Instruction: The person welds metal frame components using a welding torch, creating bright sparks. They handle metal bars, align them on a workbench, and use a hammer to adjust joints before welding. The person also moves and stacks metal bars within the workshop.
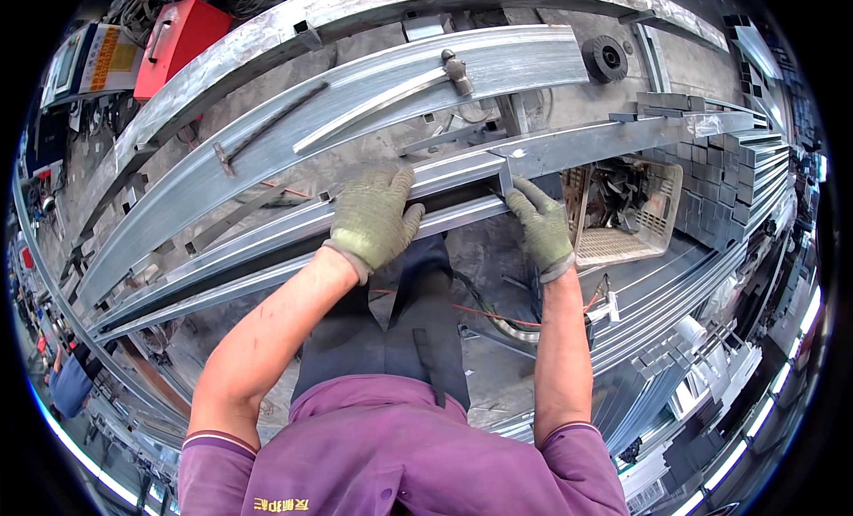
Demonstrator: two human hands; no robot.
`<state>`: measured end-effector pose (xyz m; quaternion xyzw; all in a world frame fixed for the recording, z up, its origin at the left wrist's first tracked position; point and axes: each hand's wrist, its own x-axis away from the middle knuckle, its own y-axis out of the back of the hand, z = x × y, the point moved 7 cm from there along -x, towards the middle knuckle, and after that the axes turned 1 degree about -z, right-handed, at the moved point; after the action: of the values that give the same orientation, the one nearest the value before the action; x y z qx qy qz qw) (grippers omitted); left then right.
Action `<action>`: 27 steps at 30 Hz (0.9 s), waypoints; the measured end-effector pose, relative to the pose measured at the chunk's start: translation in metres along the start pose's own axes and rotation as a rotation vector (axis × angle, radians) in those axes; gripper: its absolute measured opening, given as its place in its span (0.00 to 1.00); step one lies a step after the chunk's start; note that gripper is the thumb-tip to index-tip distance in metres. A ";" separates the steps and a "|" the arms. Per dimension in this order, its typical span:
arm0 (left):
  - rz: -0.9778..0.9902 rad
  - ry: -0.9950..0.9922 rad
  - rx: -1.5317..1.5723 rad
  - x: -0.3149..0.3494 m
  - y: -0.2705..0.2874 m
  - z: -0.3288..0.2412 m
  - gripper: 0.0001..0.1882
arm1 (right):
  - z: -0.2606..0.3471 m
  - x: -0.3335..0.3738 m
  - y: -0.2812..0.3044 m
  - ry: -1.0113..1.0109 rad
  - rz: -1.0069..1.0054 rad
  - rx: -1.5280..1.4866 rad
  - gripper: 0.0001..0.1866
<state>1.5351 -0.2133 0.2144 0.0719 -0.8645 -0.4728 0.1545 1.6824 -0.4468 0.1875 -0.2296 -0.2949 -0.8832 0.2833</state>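
Note:
A long silvery metal channel (458, 173) with an open dark groove lies across in front of me, running from the lower left to the middle. My left hand (375, 218), in a greenish work glove, is closed over the channel, its thumb by the groove. At the channel's right end my gloved right hand (540, 221) has its fingers bent against a thin upright end plate (507, 176). Part of its grip is hidden. Beyond the channel, a hammer (456, 73) with a pale handle and a dark T-shaped rod (267, 129) rest on a wide metal profile (524, 58).
To the right stand a plastic crate (673, 203) of dark metal scraps and a stack of square tubes (711, 183). A black wheel (605, 59) lies at the far right, a red box (184, 40) at the far left. Orange cable (498, 319) runs below the channel.

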 end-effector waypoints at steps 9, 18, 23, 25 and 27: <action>0.040 0.012 -0.019 -0.005 -0.022 0.007 0.22 | 0.000 -0.004 0.000 0.010 0.040 -0.068 0.23; -0.027 -0.031 -0.044 -0.006 -0.024 0.000 0.23 | -0.007 -0.017 0.005 -0.072 0.195 -0.018 0.22; -0.088 -0.092 0.066 -0.008 -0.010 -0.013 0.30 | 0.000 -0.023 0.007 0.028 0.232 -0.067 0.22; -0.206 -0.271 0.126 -0.005 0.005 -0.022 0.32 | 0.003 -0.026 0.009 0.017 0.252 -0.038 0.22; -0.181 -0.378 0.119 -0.002 0.009 -0.029 0.32 | 0.001 -0.029 0.009 -0.017 0.273 -0.008 0.22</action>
<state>1.5473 -0.2305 0.2361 0.0683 -0.8946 -0.4378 -0.0581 1.7102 -0.4415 0.1752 -0.2760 -0.2599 -0.8356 0.3975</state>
